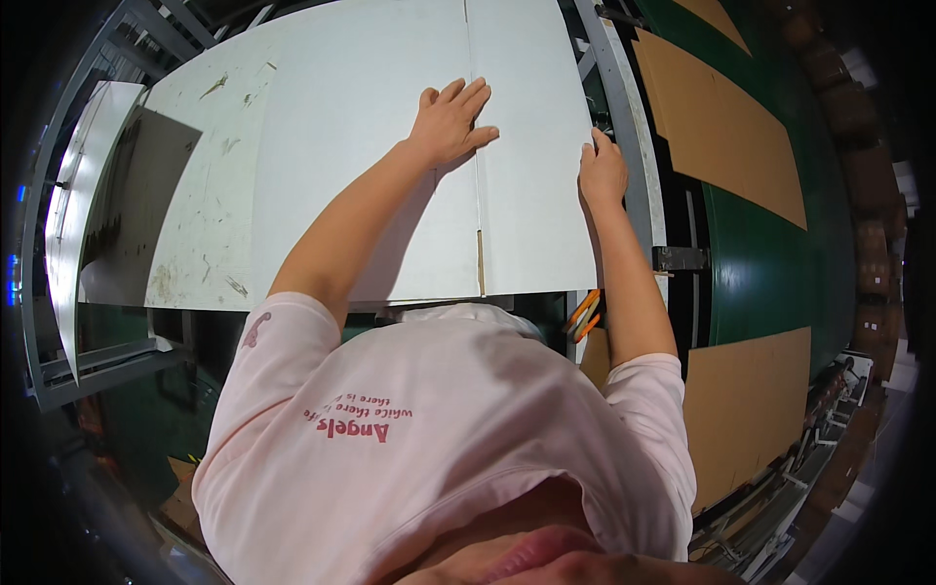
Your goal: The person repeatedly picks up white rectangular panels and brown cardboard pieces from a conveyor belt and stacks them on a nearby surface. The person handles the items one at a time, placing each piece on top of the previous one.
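Observation:
A large white cardboard sheet [370,88] lies on the worktable in front of me, with a crease running away from me near its right part. At the near end of that crease a short slit shows brown. My left hand [452,127] rests flat on the sheet beside the crease, fingers spread. At the sheet's right edge is my right hand [604,177], its fingers curled about the edge. Part of that grip is hidden below the sheet.
Left of the sheet, the scuffed pale tabletop [210,205] shows, with an upright white panel [68,224] beyond. A grey metal rail [634,146] runs along the right. Past it, brown cardboard sheets [721,127] lie on a green belt [756,283]. Orange-and-black handles [585,316] hang near my right forearm.

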`<state>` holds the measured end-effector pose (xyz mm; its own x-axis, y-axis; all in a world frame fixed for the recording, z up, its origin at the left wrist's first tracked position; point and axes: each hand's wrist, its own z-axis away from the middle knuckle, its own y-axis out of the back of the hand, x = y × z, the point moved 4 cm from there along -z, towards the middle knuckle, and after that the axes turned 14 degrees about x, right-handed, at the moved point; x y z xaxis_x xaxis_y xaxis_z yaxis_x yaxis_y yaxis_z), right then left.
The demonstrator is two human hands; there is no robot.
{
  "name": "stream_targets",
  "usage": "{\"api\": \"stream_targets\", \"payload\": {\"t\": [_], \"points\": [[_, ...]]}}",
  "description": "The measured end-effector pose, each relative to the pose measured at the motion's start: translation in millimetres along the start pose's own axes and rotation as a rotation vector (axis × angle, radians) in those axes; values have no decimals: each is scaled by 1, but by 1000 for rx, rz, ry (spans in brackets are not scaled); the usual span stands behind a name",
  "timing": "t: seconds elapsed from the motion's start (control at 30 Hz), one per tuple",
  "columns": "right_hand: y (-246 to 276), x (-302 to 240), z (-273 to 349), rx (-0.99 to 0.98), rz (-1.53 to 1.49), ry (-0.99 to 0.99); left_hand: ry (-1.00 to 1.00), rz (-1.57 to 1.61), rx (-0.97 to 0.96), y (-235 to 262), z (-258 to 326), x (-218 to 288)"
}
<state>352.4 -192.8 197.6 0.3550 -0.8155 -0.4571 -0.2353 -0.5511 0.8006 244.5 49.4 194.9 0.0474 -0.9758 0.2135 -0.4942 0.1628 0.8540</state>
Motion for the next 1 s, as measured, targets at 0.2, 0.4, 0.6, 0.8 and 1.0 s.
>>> {"api": "stream_targets", "payload": {"t": [0.2,0.4,0.6,0.8,1.0], "points": [[14,-34,10,-15,66,39,-18,72,141,-1,2,-5],[6,-19,16,-9,42,19,-140,612,83,43,125,59],[5,-18,22,-3,72,31,-124,475,-7,69,179,117],[-7,0,23,64,-11,30,-200,366,76,50,182,121],[12,11,21,-102,-271,10,-269,256,49,44,178,126]]}}
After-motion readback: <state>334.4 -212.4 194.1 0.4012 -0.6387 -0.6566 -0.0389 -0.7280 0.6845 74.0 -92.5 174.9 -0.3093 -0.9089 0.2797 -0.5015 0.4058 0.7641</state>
